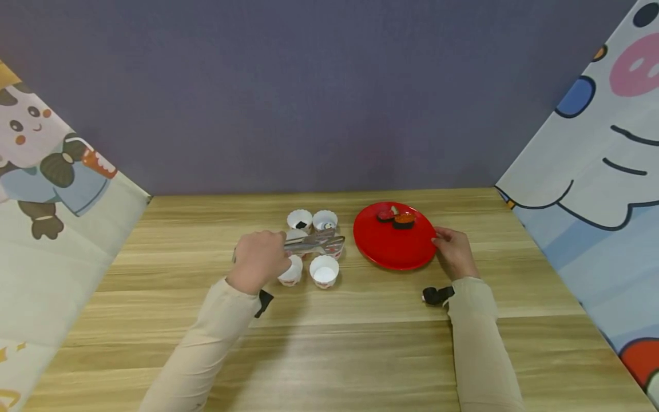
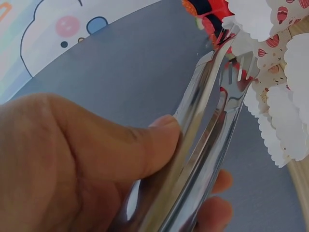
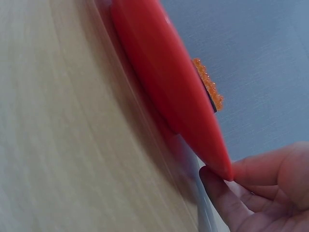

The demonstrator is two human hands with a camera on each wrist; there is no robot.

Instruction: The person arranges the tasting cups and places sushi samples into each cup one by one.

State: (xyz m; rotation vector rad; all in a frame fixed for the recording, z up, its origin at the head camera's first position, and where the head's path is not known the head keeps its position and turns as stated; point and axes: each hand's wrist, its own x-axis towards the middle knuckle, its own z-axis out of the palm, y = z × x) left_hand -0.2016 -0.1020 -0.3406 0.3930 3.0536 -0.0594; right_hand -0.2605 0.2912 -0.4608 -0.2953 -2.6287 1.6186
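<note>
My left hand [image 1: 261,260] grips a pair of metal tongs [image 2: 195,130], thumb on one arm and fingers round the other. The tongs point right, over the middle of a group of white scalloped paper cups [image 1: 324,273], and partly cover the middle ones. Over at the right, my right hand [image 1: 455,250] pinches the rim of a round red plate [image 1: 393,249] between thumb and fingers. Toward the plate's back edge sit an orange-topped sushi piece [image 1: 404,221] and a red-topped sushi piece [image 1: 386,214], side by side.
Inside the back left cup [image 1: 300,221] lies a dark piece. The back right cup [image 1: 325,221] also holds something small. Black wrist straps [image 1: 437,296] show near both sleeves. A grey-blue wall [image 1: 329,114] bounds the wooden table [image 1: 329,355] behind, with cartoon-printed panels at both sides.
</note>
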